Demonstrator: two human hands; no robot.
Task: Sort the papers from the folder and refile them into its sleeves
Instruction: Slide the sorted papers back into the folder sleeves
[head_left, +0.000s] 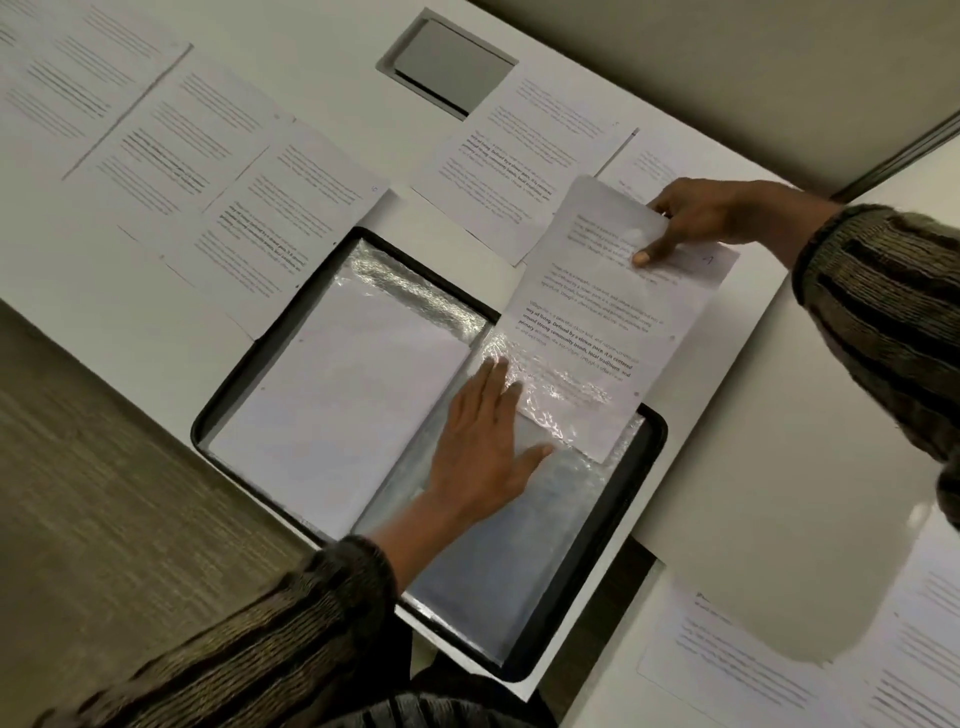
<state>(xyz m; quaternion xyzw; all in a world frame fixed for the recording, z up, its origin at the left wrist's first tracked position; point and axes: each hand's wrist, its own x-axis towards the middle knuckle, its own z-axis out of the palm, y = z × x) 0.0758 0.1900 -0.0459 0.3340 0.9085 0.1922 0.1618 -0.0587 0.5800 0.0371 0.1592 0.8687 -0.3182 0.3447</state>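
Broadly, the white table (727, 415) is used as a sorting surface: loose papers (218, 171) are spread in overlapping rows beyond both hands, probably so that each can be read and picked in order. Nearer, under the left hand (483, 441), the black-edged folder (655, 436) is laid open flat. A sheet already filed (337, 405) is seen on the page to that hand's left. One printed sheet (613, 291), the piece being handled, is stretched between the two hands, and its lower end is already covered by the crinkled clear sleeve (550, 384) just past the left fingertips, while its upper part lies outside the folder on the table. The left hand is laid flat, fingers straight and spread, and nothing is grasped by it; the plastic is pressed down, seemingly so that the sleeve is kept from sliding or bunching as paper is fed in. The sheet's upper edge is pinched by the right hand (711, 218), thumb on top and fingers behind, a hold that appears suited to steering the page straight down into the pocket. Insertion is judged partly done, with most of the page not yet covered.
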